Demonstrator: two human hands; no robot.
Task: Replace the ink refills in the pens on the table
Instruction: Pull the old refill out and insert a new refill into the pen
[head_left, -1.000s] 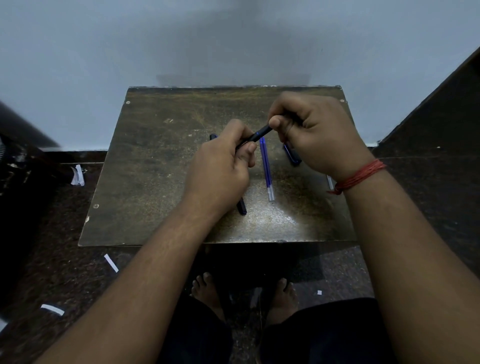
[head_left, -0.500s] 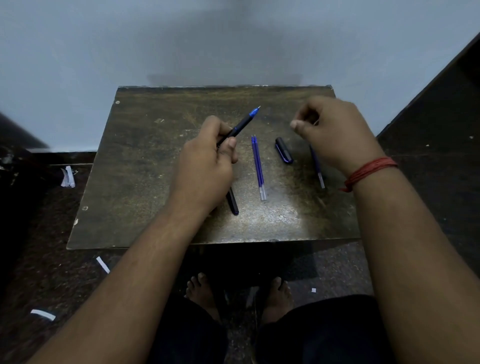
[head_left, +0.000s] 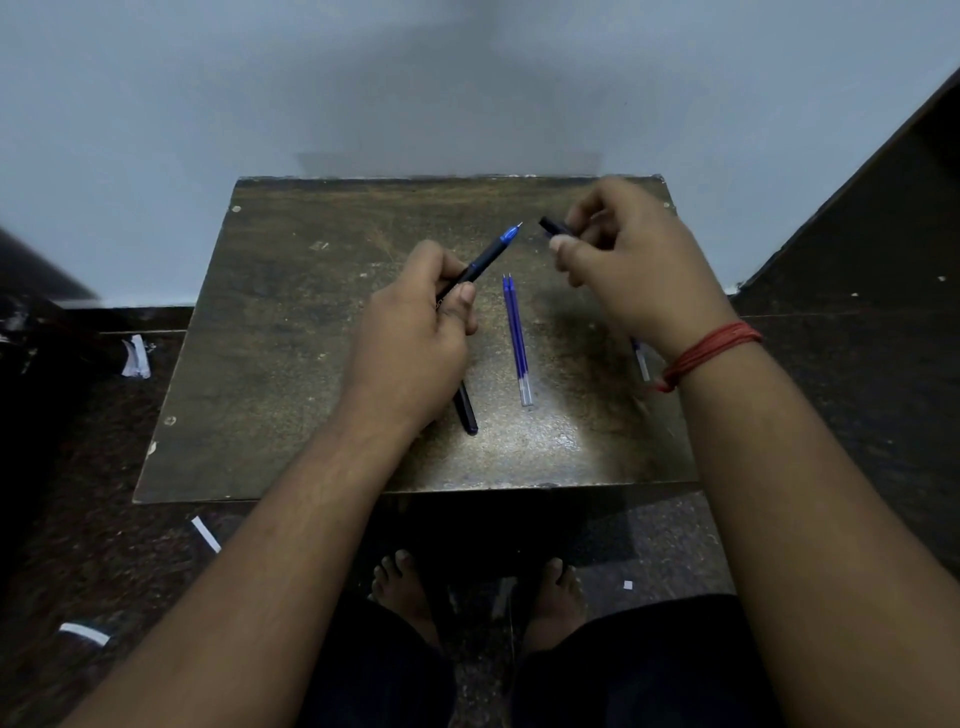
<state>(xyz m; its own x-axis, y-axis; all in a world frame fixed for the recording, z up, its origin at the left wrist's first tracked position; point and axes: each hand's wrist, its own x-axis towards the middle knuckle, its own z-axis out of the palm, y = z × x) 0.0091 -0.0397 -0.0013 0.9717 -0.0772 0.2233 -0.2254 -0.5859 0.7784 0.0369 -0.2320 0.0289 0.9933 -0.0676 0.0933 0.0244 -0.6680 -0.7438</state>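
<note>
The pen (head_left: 485, 260) is in the left hand (head_left: 410, 343), whose fingers and thumb curl round its dark barrel; its blue grip and bare tip slant up and to the right, above the table (head_left: 291, 332). The right hand (head_left: 628, 260) pinches the cap (head_left: 553, 226) between thumb and forefinger, just beside the pen tip but not touching it, its other fingers curled in.

A second pen (head_left: 467, 413) lies on the table under the left hand, only its lower end showing below the wrist. Two blue refills (head_left: 517, 340) lie side by side, touching, between the hands, tips pointing to the far edge. Another refill (head_left: 640, 358) shows only its clear end beside the right wrist, which wears a red thread (head_left: 709, 348).

The table is a small, dark brown board, scratched and worn, with a dull glare near its front edge and pale chips along its left edge. Its far edge stands against a plain grey-blue wall (head_left: 363, 88). The floor (head_left: 88, 519) is dark and speckled, with white paper scraps (head_left: 136, 356) scattered to the left and one small bit to the right. A dark slanting panel (head_left: 883, 208) rises at the right. The person's bare feet (head_left: 400, 587) rest on the floor under the table's front edge.
</note>
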